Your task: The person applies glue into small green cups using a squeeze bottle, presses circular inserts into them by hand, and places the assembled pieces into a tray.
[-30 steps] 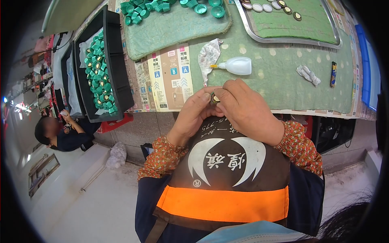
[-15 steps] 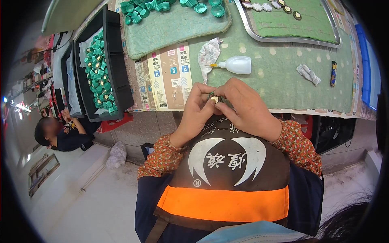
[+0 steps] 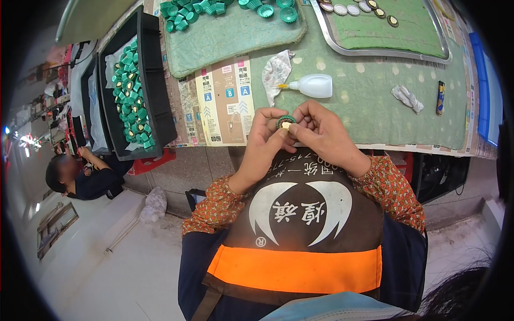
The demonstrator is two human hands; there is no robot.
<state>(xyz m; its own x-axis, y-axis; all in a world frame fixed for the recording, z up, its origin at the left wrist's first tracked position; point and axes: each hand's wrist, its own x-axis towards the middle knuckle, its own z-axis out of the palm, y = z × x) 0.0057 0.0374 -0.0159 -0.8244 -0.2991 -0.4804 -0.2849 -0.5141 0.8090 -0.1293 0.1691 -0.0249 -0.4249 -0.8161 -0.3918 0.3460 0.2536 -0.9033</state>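
Between my two hands, just above the apron at the table's front edge, is a small green fluted cap [image 3: 286, 120] with a pale, cream-coloured inside. My left hand [image 3: 263, 135] is closed around its left side, thumb on the rim. From the other side, my right hand [image 3: 325, 136] pinches it with thumb and fingers. Beyond the hands lies a white squeeze bottle [image 3: 315, 85] on its side, its yellow tip on a crumpled cloth [image 3: 276, 72].
A black bin [image 3: 155, 85] of green caps stands at left. More green caps [image 3: 187, 13] lie on a padded mat [image 3: 235, 48]. A metal-rimmed tray [image 3: 385, 52] holds round pieces. At right are a crumpled wipe [image 3: 408, 99] and a small tube [image 3: 440, 97]. Another person [image 3: 91, 174] sits far left.
My right hand has turned and drawn its fingers back, so more of the cap's green fluted rim shows. My left hand still holds the cap.
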